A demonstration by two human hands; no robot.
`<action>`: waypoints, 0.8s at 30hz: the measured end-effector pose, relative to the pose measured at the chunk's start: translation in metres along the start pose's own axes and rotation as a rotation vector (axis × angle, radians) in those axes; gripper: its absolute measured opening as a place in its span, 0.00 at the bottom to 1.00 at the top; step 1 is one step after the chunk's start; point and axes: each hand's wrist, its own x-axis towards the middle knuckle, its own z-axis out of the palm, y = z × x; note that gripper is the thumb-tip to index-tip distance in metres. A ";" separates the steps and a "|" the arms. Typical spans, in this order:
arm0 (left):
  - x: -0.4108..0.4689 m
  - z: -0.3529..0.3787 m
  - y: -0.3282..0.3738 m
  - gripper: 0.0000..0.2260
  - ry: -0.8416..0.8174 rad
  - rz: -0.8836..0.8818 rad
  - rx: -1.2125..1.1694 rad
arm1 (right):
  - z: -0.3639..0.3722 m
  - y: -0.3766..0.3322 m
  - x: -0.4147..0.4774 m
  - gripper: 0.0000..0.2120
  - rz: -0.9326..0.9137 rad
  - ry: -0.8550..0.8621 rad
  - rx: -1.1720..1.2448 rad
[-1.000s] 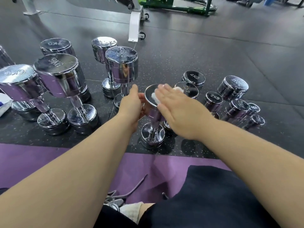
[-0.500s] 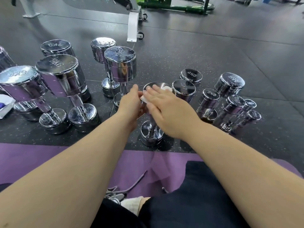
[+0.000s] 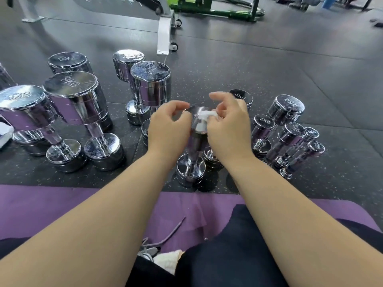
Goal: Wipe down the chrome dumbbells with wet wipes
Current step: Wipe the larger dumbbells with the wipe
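Head view, looking down over two bare forearms. Holds a small chrome dumbbell (image 3: 191,166) upright on its lower head on the speckled black floor (image 3: 228,65), just beyond the edge of a purple mat (image 3: 51,204). Grips the upper head with the left hand (image 3: 167,129), fingers curled round its left rim. Pinches a crumpled white wet wipe (image 3: 204,119) in the right hand (image 3: 228,131), thumb and fingers closed on it and index finger lifted clear. Presses the wipe onto the top face of that upper head, one fold trailing down its near side. To the right, smaller dumbbells standing or leaning close together, among them a 4KG dumbbell (image 3: 241,96) behind the right hand, a 2KG dumbbell (image 3: 263,125) just beside it and a 5KG dumbbell (image 3: 289,106) farther out. To the left, larger dumbbells (image 3: 72,90) standing on end, well apart from the hands. Farther back, a white bench leg (image 3: 164,36) on small wheels and a green frame (image 3: 217,11).
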 end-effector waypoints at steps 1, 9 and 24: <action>-0.001 0.000 0.003 0.11 -0.030 0.104 0.064 | 0.000 -0.002 0.001 0.17 0.059 0.000 0.062; -0.002 0.000 0.006 0.15 -0.118 0.459 0.308 | -0.005 0.000 0.005 0.11 0.291 -0.036 0.533; -0.022 0.005 -0.011 0.15 0.045 -0.224 -0.127 | 0.017 0.023 -0.013 0.23 0.472 0.078 0.362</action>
